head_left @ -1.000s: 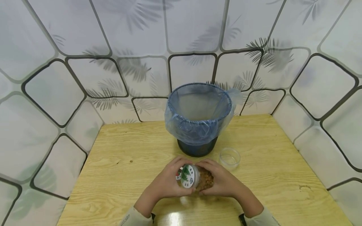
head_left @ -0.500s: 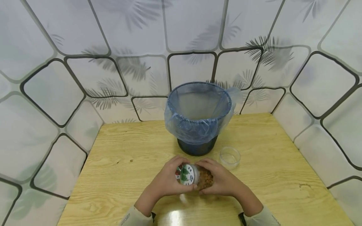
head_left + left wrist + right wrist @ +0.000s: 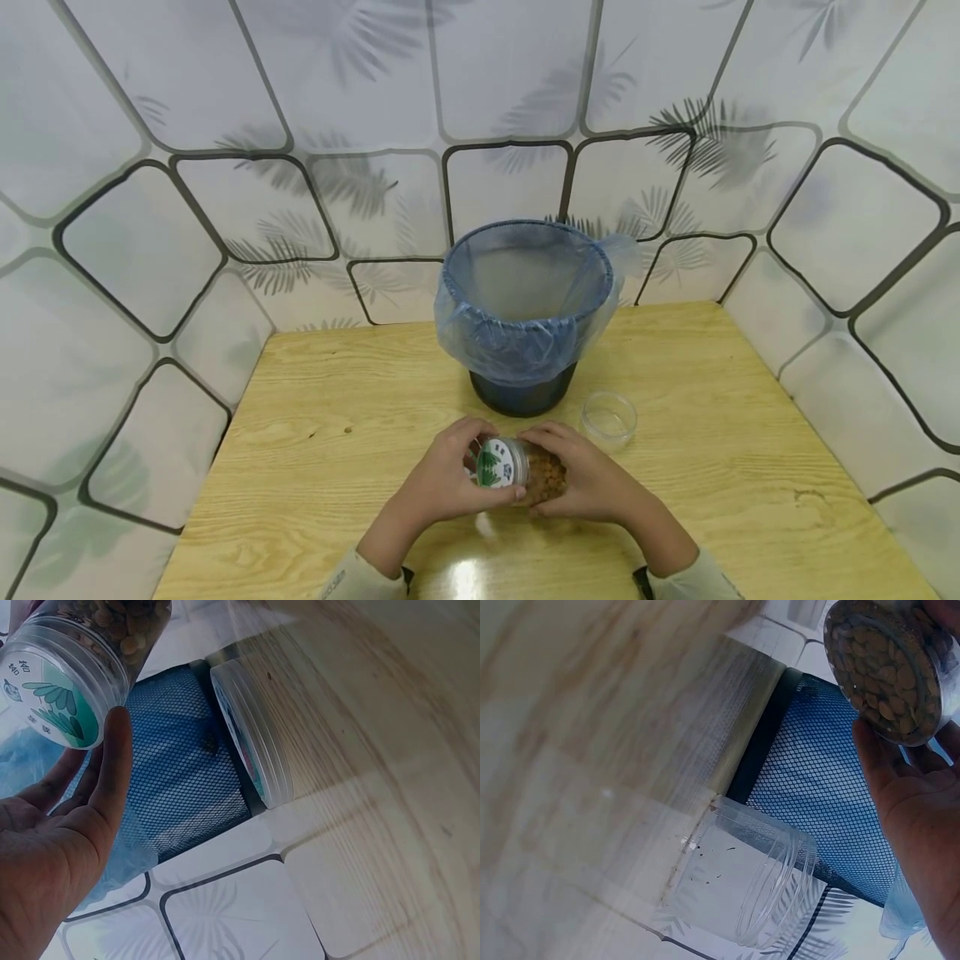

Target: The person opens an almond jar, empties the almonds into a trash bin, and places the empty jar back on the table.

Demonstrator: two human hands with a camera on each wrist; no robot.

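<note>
In the head view, both hands hold a clear screw-top jar (image 3: 546, 479) tilted on its side above the table. Brown, flat, nut-like pieces fill it. My right hand (image 3: 596, 479) grips the body near the base, which faces outward in the right wrist view. My left hand (image 3: 442, 475) curls around the lid (image 3: 495, 463), white with a green leaf print, its thumb along the lower rim. The lid sits on the jar's mouth. A second lid (image 3: 251, 735) lies on the table beyond the left hand, mostly hidden in the head view.
A dark mesh bin (image 3: 525, 392) lined with a blue plastic bag (image 3: 517, 354) stands behind the hands. Right of its foot is an uncovered clear jar (image 3: 609, 419) with a few dark specks inside. Patterned panels (image 3: 360, 200) enclose the wooden table (image 3: 322, 483) at the back and sides.
The lid's print has turned counterclockwise in the head view, and the left fingers have shifted slightly around it. The right hand keeps its hold on the jar.
</note>
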